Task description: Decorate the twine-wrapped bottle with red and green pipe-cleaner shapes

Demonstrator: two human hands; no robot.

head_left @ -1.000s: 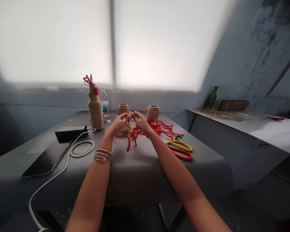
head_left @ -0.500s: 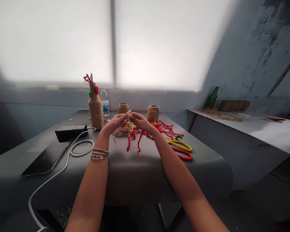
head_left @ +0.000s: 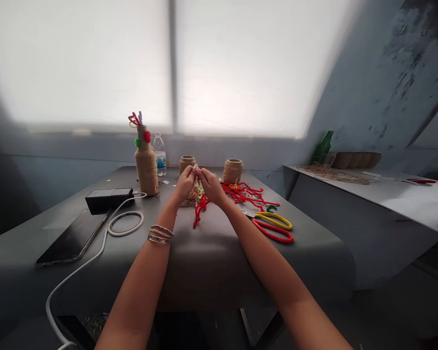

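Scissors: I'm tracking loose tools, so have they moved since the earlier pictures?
No. The scissors keep the same place relative to the right jar; both share only the view's slight shift.

On the worktop [head_left: 197,243], two jars [head_left: 232,171] stand at the rear, behind strands [head_left: 243,197], with scissors [head_left: 275,236] nearer and to the right. At left, a cable [head_left: 105,238] runs between phone [head_left: 73,237] and ring [head_left: 124,234]; behind the ring, one bottle [head_left: 146,170] stands before another [head_left: 161,160].
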